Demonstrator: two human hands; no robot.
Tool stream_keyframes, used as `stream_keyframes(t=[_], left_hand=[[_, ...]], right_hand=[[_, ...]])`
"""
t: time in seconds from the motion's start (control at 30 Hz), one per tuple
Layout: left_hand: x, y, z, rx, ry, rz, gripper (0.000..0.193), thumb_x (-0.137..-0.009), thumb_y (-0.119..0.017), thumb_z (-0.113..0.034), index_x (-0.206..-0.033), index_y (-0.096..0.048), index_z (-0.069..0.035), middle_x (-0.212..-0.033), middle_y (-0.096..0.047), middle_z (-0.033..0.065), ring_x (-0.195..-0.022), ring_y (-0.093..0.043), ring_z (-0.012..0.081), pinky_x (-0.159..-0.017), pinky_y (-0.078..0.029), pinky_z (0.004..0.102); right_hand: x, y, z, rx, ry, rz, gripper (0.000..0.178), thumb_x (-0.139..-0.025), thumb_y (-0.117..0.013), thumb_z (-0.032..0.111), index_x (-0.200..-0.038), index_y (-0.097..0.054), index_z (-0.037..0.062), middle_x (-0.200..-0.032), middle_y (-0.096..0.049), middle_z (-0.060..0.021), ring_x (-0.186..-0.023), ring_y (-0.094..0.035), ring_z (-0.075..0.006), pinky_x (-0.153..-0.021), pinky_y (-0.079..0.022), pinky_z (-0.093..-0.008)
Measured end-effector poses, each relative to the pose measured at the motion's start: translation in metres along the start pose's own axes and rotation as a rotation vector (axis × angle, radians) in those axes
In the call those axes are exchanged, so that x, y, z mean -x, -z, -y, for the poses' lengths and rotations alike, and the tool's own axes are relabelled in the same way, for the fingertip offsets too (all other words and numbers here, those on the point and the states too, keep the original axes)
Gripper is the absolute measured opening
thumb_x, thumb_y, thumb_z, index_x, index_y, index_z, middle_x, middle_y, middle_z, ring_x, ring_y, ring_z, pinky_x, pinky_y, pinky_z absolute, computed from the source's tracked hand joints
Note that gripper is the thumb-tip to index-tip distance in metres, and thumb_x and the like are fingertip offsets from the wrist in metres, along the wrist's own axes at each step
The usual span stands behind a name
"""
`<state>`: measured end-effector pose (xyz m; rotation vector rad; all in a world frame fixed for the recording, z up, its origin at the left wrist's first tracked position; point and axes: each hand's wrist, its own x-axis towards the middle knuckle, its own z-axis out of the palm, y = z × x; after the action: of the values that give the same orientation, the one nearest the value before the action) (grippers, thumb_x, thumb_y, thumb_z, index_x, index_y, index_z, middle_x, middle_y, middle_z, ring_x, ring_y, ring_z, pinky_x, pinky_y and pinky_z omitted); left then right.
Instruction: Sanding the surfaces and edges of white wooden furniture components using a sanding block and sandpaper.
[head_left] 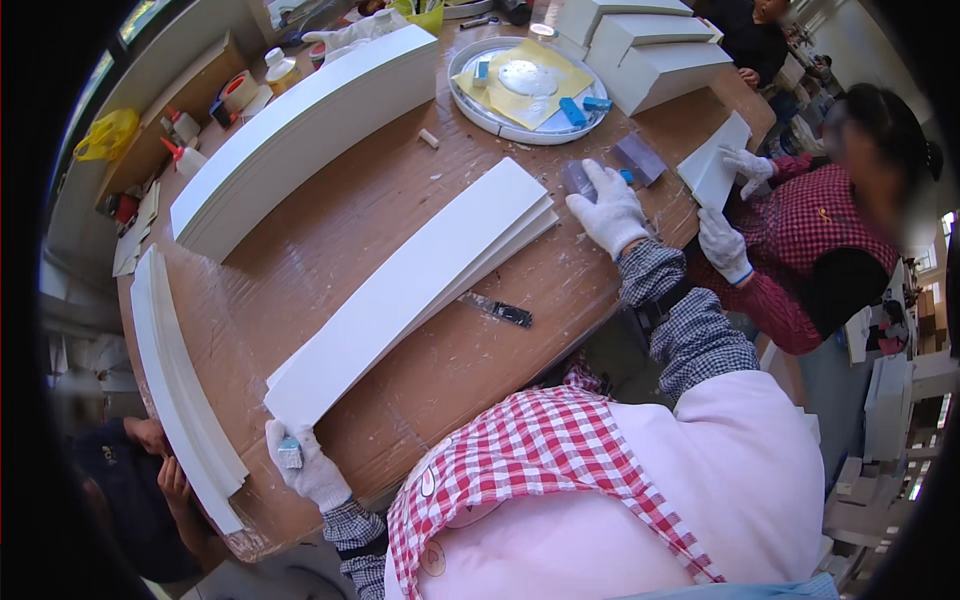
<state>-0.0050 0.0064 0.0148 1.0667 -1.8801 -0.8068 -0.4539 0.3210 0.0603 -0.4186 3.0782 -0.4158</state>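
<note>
A short stack of long white boards (410,290) lies slantwise across the brown table in front of me, its layers slightly fanned. At the near left end of these boards is my left hand (312,475), in a white glove, closed on a small light-blue sponge block (290,452). My right hand (612,208), also gloved, is beyond the far end of the boards, with its fingers around a translucent purplish block (578,180). A second translucent block (638,158) stands just beside it. Between my arms, a black-handled scraper-like blade (500,310) lies by the boards' edge.
A round white tray (520,134) holds a yellow sheet (565,75), white paste and blue blocks (573,111). Taller board stacks (300,130) stand behind and left (180,390). White boxes (660,70) sit far right. A co-worker's gloved hands (722,245) hold a white piece; another person's hands (170,470) are left.
</note>
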Motion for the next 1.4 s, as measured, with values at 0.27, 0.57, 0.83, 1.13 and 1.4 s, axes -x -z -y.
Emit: stream_keyframes(t=[0.27, 0.57, 0.83, 1.13, 1.4], left_hand=[[0.01, -0.002, 0.021, 0.191, 0.172, -0.006, 0.04, -0.097, -0.065, -0.007, -0.133, -0.054, 0.005, -0.13, -0.06, 0.0115, -0.114, -0.058, 0.0179, -0.099, -0.048, 0.0311], [0.014, 0.003, 0.024, 0.232, 0.149, 0.028, 0.042, -0.097, -0.067, -0.008, -0.134, -0.053, 0.005, -0.131, -0.059, 0.0143, -0.116, -0.059, 0.0209, -0.099, -0.05, 0.034], [0.013, 0.001, 0.029, 0.101, 0.079, 0.012, 0.04, -0.094, -0.068, -0.004, -0.131, -0.056, 0.003, -0.125, -0.062, 0.0149, -0.111, -0.061, 0.0215, -0.097, -0.051, 0.0347], [0.014, 0.01, 0.026, -0.035, -0.125, -0.063, 0.032, -0.08, -0.079, -0.004, -0.108, -0.067, -0.003, -0.103, -0.068, 0.0095, -0.098, -0.065, 0.0267, -0.094, -0.05, 0.0392], [0.016, 0.013, 0.035, -0.17, -0.146, -0.043, 0.038, -0.076, -0.083, -0.012, -0.11, -0.067, -0.005, -0.103, -0.07, 0.0107, -0.107, -0.065, 0.0337, -0.104, -0.048, 0.0467]], right_hand=[[0.019, 0.003, 0.118, 0.05, 0.471, -0.028, 0.061, -0.085, -0.063, 0.045, -0.136, -0.059, 0.0125, -0.137, -0.055, -0.025, -0.121, -0.057, -0.0412, -0.107, -0.043, -0.0463], [0.015, -0.003, 0.106, 0.069, 0.544, -0.196, 0.06, -0.079, -0.066, 0.04, -0.133, -0.062, 0.0143, -0.136, -0.058, -0.0217, -0.118, -0.06, -0.0391, -0.104, -0.046, -0.0474], [0.075, -0.018, 0.188, 0.01, 0.841, 0.081, 0.06, -0.083, -0.065, 0.042, -0.136, -0.06, 0.0148, -0.141, -0.051, -0.0265, -0.124, -0.056, -0.0392, -0.105, -0.045, -0.048], [0.038, -0.017, 0.152, 0.162, 0.742, -0.054, 0.063, -0.084, -0.065, 0.043, -0.139, -0.058, 0.0116, -0.139, -0.054, -0.0269, -0.12, -0.059, -0.0409, -0.103, -0.046, -0.0498], [0.149, -0.049, 0.323, 0.02, 1.222, 0.252, 0.059, -0.085, -0.065, 0.04, -0.138, -0.057, 0.0131, -0.138, -0.052, -0.0257, -0.117, -0.06, -0.0382, -0.099, -0.048, -0.0486]])
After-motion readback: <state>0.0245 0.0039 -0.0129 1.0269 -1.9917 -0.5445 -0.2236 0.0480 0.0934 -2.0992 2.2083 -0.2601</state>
